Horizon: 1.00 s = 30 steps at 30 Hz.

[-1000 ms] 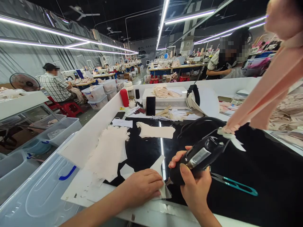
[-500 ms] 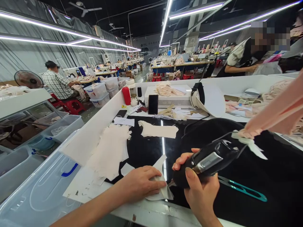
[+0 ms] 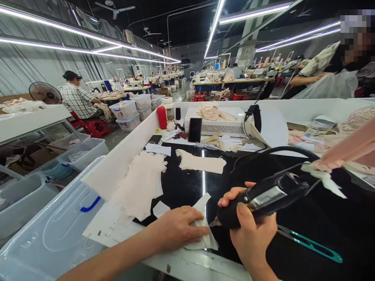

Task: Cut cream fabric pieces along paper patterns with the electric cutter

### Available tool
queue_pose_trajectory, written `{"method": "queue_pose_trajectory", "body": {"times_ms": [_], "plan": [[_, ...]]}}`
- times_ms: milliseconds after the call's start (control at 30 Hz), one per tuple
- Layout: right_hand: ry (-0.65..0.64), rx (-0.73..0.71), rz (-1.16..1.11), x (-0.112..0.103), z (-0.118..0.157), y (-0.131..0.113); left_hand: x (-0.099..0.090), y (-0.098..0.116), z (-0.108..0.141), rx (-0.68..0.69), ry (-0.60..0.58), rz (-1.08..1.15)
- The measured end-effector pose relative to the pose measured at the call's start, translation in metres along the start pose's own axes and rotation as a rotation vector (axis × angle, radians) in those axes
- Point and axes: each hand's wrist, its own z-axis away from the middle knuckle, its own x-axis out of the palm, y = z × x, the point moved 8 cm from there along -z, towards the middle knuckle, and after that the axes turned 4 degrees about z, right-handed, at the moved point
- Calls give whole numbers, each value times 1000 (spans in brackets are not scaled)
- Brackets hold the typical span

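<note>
My left hand (image 3: 184,228) presses a small cream fabric piece (image 3: 202,201) onto the black work surface, fingers bent over it. In my right hand (image 3: 253,230) is a black handheld electric cutter (image 3: 266,197) with a silver plate on its side. My fingers and thumb wrap its body. Its narrow tip is close to the fabric's right edge; whether they touch I cannot tell. A pink cloth strip (image 3: 348,146) is tied near the tool's rear end. A teal-handled tool (image 3: 318,246) lies to the right, partly behind my right wrist.
At left lies a stack of cream fabric pieces (image 3: 140,183); another cut piece (image 3: 202,162) lies farther back. A phone (image 3: 195,130) leans against a white box (image 3: 216,121), beside a visor (image 3: 263,125). A lidded plastic bin (image 3: 49,226) stands left of the table. A co-worker handles clear plastic (image 3: 328,86).
The whole view has shifted slightly, so the table appears farther right. Both hands keep nearly the same places on the fabric and the cutter. The co-worker at right has moved with the plastic.
</note>
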Motion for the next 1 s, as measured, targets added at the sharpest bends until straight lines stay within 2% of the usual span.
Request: {"method": "queue_pose_trajectory", "body": {"times_ms": [267, 533, 700, 833, 900, 1000], "plan": [[-11, -6, 62, 2, 0, 5, 2, -3, 1, -59, -60, 31], [-5, -45, 32, 7, -6, 9, -1, -4, 1, -81, -52, 46], [-22, -6, 72, 6, -1, 10, 6, 11, 4, -193, -49, 47], [-51, 4, 50, 5, 5, 4, 10, 31, 10, -192, -38, 30], [-70, 4, 36, 6, 8, 2, 6, 32, 11, -203, -35, 40], [-75, 7, 28, 5, 10, 1, -8, 24, 7, -214, 3, 33]]}}
